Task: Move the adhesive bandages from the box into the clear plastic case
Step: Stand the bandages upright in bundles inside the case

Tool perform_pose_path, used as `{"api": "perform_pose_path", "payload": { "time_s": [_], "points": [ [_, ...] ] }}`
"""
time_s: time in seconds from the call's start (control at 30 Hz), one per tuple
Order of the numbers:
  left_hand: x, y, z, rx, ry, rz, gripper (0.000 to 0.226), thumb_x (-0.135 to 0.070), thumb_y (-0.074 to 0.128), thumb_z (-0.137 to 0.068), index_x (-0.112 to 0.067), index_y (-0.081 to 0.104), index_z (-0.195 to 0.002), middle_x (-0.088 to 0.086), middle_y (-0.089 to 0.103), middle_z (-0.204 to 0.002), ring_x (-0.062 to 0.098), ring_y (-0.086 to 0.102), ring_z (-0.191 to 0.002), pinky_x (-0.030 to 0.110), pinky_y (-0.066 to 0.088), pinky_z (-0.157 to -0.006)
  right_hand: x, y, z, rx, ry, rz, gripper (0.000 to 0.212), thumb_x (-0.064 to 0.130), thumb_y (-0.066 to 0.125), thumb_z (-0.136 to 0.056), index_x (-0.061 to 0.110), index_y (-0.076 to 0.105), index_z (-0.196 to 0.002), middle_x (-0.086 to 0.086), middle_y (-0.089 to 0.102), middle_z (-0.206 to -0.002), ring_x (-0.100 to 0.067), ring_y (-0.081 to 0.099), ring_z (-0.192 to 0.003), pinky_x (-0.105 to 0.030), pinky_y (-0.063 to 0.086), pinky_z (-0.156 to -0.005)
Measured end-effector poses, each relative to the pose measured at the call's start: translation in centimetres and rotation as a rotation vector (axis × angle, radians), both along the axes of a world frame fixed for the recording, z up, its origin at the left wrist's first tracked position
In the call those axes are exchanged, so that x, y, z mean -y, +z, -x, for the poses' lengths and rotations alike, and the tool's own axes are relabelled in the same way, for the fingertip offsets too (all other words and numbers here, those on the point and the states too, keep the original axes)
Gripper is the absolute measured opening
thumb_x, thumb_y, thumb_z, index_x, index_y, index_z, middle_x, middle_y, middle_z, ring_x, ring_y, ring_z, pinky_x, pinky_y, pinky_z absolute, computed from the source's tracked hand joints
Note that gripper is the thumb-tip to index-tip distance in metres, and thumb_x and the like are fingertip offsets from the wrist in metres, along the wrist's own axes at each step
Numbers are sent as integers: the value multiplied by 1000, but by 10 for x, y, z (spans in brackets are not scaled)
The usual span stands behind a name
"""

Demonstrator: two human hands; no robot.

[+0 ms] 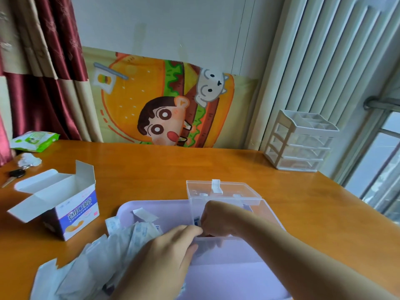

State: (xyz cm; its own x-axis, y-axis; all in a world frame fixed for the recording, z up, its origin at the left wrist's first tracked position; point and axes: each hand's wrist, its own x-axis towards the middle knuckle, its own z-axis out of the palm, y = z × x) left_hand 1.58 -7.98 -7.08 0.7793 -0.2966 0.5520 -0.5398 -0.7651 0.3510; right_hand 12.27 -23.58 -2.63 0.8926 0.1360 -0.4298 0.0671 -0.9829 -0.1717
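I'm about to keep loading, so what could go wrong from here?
1. Both hands, left hand and right hand, crowd the small clear case; it may tip or slide on the lavender tray.
2. Loose bandages spill over the tray's left edge and could slip off the table.

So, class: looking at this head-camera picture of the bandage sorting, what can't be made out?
- Inside of the clear plastic case: covered by the right hand and left hand.
- Bandage box interior: hidden by its own walls.
- Loose bandages: pile cut off by the bottom edge, wrappers too blurred to read.
- Keys: too small.
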Motion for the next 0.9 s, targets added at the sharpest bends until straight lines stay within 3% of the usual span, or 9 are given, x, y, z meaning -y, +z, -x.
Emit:
{"api": "perform_pose_path", "payload": {
  "time_s": [0.1,0.23,0.33,0.4,0.57,0.63,0.7,0.8,0.9],
  "points": [
    [7,-1,1,38,40,-3,52,-17,96,-62,-40,67,-99,-23,61,-78,11,54,-72,14,33,-51,-10,5,2,8,-39,84,38,40,44,-107,6,54,-94,-5,47,-77,-22,48,-74,-29,38,-82],
    [7,-8,-1,24,22,45,45,-18,85,-75,-41,61,-104,-20,61,-82,10,57,-64,17,44,-48,-10,16,4,49,80,246,42,46,56,-102,6,61,-114,-5,50,-78,-25,52,-88,-29,41,-79],
    [9,-8,1,19,36,48,35,-24,72,-80,-41,59,-108,-20,63,-81,9,58,-58,22,47,-45,-7,12,-2,18,101,260,44,43,49,-105,9,50,-77,-4,50,-74,-24,49,-75,-26,40,-70],
    [10,-9,3,5,50,36,32,-27,65,-84,-41,59,-112,-20,65,-83,9,60,-59,25,50,-46,-6,14,-1,43,56,203,41,39,56,-102,12,46,-72,-2,50,-69,-21,47,-66,-24,34,-57],
    [12,-12,0,-68,33,105,38,-39,37,-100,-44,44,-136,-13,66,-111,16,66,-92,38,55,-76,0,16,3,166,127,199,31,42,60,-101,11,65,-96,0,57,-73,-20,53,-69,-24,34,-56],
    [11,-9,1,-63,6,137,43,-35,43,-101,-45,40,-142,-13,67,-112,15,66,-93,38,55,-78,5,19,11,146,188,198,35,47,58,-102,16,72,-106,2,67,-83,-23,66,-85,-24,45,-65],
    [5,-3,4,-57,-17,167,48,-31,49,-101,-45,36,-145,-14,68,-112,12,64,-92,35,54,-79,5,22,17,182,-2,-46,26,38,63,-98,15,75,-100,2,71,-85,-22,72,-89,-29,58,-77],
    [-8,7,10,-63,-46,277,36,-28,52,-102,-40,48,-136,-15,69,-107,9,65,-92,32,55,-80,7,27,24,461,-88,-193,19,25,57,-93,14,72,-87,-4,72,-82,-26,72,-80,-36,62,-75],
    [-28,18,11,-41,3,390,21,-21,60,-100,-33,63,-117,-17,71,-97,5,68,-91,28,56,-79,4,29,36,577,-111,-216,24,21,52,-94,13,69,-80,-6,71,-76,-31,67,-73,-39,60,-66]
  ]
}}
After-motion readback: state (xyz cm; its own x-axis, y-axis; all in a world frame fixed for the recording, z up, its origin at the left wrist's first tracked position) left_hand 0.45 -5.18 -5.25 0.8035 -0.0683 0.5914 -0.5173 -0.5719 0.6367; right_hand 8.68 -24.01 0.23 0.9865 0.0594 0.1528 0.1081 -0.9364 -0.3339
